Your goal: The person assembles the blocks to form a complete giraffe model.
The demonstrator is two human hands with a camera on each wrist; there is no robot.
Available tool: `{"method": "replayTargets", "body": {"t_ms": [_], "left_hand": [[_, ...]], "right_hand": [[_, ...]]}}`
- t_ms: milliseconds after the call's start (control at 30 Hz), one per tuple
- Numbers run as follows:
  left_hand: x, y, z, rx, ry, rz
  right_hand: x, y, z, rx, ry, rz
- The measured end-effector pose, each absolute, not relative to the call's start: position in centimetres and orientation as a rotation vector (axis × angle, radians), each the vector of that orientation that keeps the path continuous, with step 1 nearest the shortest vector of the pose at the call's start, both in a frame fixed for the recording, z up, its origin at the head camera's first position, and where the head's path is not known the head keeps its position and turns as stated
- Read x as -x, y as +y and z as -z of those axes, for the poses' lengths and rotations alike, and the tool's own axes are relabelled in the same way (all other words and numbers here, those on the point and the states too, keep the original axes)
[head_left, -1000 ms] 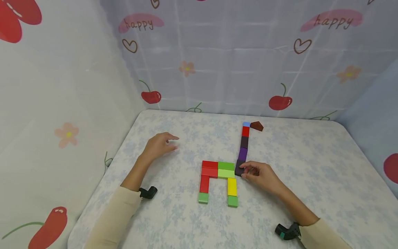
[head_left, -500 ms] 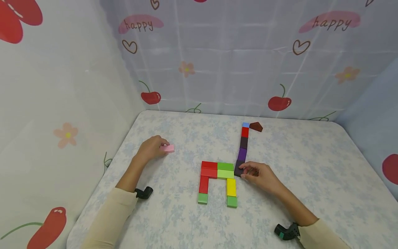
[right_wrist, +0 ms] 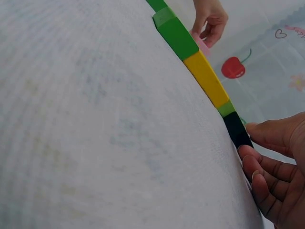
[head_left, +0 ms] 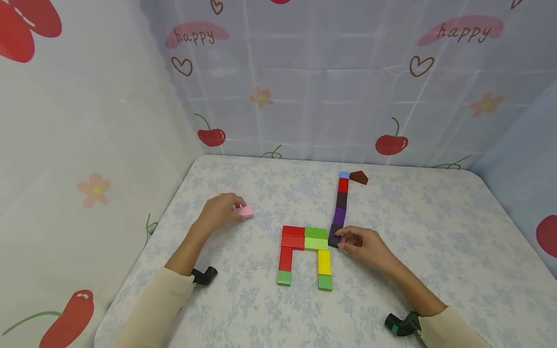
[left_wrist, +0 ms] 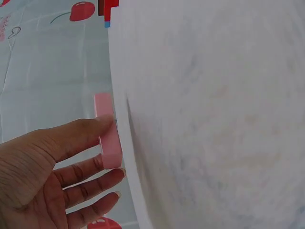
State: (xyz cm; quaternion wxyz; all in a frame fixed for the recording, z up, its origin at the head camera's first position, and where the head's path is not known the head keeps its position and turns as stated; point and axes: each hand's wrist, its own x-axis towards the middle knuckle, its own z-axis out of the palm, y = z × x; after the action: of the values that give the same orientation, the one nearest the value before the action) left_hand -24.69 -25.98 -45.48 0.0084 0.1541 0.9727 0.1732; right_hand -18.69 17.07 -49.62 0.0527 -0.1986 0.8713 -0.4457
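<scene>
My left hand [head_left: 221, 211] pinches a pink rectangular block [left_wrist: 109, 138] between thumb and fingers, left of the laid-out blocks in the head view. The block's far end sticks out past the fingertips. On the right, my right hand [head_left: 365, 246] has thumb and fingertips on the lower end of a dark block [head_left: 333, 235]. That block ends a slanted column: a purple block [head_left: 339, 215], another dark block [head_left: 342, 199], a red block [head_left: 343, 184] and a small light-blue block [head_left: 344, 174]. A brown five-sided piece [head_left: 359, 177] touches the column's top right.
Beside the dark block lie two green blocks [head_left: 315, 239] and two red blocks [head_left: 293, 237] forming a bar. Below it hang a red block [head_left: 285, 258] and a yellow block [head_left: 324, 262], each ending in a small green block [head_left: 284, 278]. Patterned cloth [head_left: 304, 82] backs the table.
My left hand went from apparently holding nothing visible to pinching the pink block, which has since shifted slightly right. My right hand has stayed at the dark block.
</scene>
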Motion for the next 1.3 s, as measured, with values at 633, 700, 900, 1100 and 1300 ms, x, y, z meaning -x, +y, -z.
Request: {"method": "replayTargets", "body": {"t_ms": [633,700,900,1100,1300], "left_hand": [[21.3,-19.7,45.7,-0.739,2.971,-0.42],[21.1,-19.4,45.7,-0.752,2.97,-0.403],[20.8,-18.7,45.5,-0.765,2.963,-0.405],[21.0,-18.5,45.7,-0.782,2.952,-0.382],[21.0,-18.4,45.9,-0.768,2.958,-0.365]], "right_hand": [[18.6,17.2,49.7,0.603,2.653,1.361],[18.7,17.2,49.7,0.603,2.654,1.359],[18.7,17.2,49.8,0.623,2.666,1.341],[18.7,17.3,49.8,0.645,2.683,1.323],[18.7,17.2,49.8,0.633,2.674,1.326]]}}
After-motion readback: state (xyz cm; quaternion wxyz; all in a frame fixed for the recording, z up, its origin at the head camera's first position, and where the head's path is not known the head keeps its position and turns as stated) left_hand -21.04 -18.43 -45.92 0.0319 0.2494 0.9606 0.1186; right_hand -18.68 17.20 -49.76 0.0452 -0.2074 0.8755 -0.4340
